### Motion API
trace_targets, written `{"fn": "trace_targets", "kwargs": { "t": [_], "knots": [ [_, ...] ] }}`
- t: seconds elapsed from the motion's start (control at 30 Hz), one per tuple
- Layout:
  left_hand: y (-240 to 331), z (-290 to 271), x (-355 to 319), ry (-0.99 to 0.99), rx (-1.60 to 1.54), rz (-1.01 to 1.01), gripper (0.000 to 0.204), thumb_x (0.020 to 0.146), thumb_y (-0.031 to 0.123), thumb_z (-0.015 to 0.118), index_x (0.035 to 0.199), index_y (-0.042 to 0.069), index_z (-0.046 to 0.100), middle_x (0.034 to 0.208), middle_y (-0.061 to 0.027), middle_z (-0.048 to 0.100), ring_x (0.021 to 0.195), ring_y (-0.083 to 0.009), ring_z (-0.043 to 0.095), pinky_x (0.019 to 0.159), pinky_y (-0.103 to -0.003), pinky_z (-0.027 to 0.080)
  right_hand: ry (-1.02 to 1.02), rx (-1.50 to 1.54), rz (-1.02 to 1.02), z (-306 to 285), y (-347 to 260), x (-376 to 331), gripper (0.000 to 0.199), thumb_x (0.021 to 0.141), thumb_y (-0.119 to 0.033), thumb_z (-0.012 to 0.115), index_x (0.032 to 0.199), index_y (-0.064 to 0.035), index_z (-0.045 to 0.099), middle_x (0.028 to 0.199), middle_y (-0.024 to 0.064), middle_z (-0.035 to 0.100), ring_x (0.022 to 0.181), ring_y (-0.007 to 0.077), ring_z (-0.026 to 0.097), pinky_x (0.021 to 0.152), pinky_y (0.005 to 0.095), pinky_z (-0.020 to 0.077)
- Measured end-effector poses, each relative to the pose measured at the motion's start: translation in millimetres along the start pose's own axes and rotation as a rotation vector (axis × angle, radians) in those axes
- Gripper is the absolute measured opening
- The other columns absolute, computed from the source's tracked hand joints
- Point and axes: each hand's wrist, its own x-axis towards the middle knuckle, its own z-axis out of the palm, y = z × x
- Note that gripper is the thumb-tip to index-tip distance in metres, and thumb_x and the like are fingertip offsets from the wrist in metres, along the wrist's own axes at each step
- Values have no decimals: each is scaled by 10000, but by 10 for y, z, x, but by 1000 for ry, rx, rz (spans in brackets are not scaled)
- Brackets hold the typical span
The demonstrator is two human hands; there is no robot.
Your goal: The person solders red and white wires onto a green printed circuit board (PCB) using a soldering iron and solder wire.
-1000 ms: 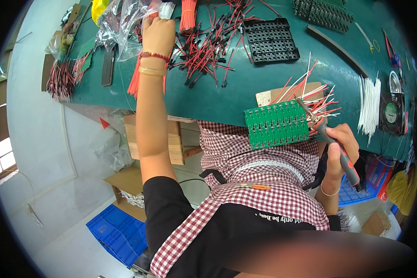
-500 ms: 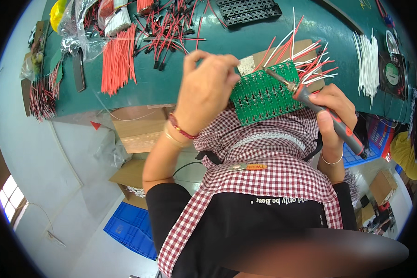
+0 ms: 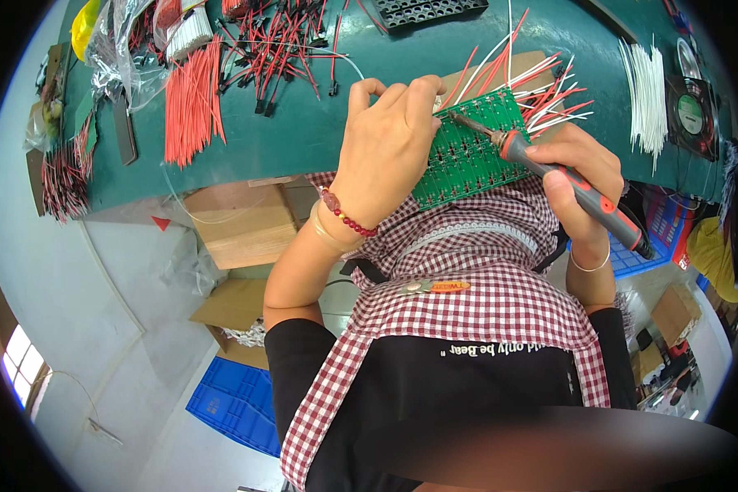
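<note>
A green circuit board (image 3: pixel 472 157), with rows of small parts, lies tilted at the table's front edge. My right hand (image 3: pixel 580 164) is closed around the red-and-grey handle of a soldering iron (image 3: pixel 592 197). Its metal tip points left, at the board's far-left corner, by my left fingertips. My left hand (image 3: pixel 389 135) is pinched at that same corner, where a thin silvery strand of solder wire (image 3: pixel 348 61) runs into it; the pinched end is hidden behind the fingers. Red and white wires (image 3: pixel 541 97) fan out from behind the board's far edge, over a piece of cardboard (image 3: pixel 526 67).
On the green table (image 3: pixel 262 148) lie bundled red wires (image 3: pixel 195 107), a heap of red-black leads (image 3: pixel 283 53), a black perforated tray (image 3: pixel 430 11), white wires (image 3: pixel 646 98) and a black fan (image 3: pixel 692 117). Below are a cardboard box (image 3: pixel 242 225) and a blue crate (image 3: pixel 236 403).
My left hand has moved right, to the board's far-left corner. The iron's tip has shifted left and slightly up, close to my left fingertips. The whole view has shifted slightly.
</note>
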Motion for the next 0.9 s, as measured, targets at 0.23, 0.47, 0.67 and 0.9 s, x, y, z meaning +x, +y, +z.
{"fn": "trace_targets", "kwargs": {
  "t": [0.23,0.47,0.67,0.9],
  "knots": [
    [-11,12,24,-36,7,-12,401,796,-3,707,1137,53,503,751,-17,572,732,-203,592,822,-368,393,-29,-40,-53,1,27,49,225,687,-73,630,885,15,691,653,99,570,553,207,545,510,311,420],
    [0,2,46,-80,24,-25,390,809,-13,685,1145,52,496,755,-25,570,732,-220,589,830,-373,395,-70,-96,-74,-17,-17,101,239,660,-77,643,881,-1,692,650,92,558,535,208,541,496,313,423],
    [1,3,50,-90,11,-22,390,818,-20,666,1158,54,489,764,-31,572,733,-226,586,828,-378,396,-93,-125,-97,-13,-39,118,243,650,-73,641,879,-8,690,643,83,541,534,206,532,493,314,419],
    [-5,-29,60,-102,22,-65,367,820,-6,666,1148,49,510,771,-40,598,755,-236,601,829,-380,401,-97,-147,-107,-35,-102,136,252,659,-78,644,892,5,689,645,92,552,551,213,551,498,309,426]
  ]
}}
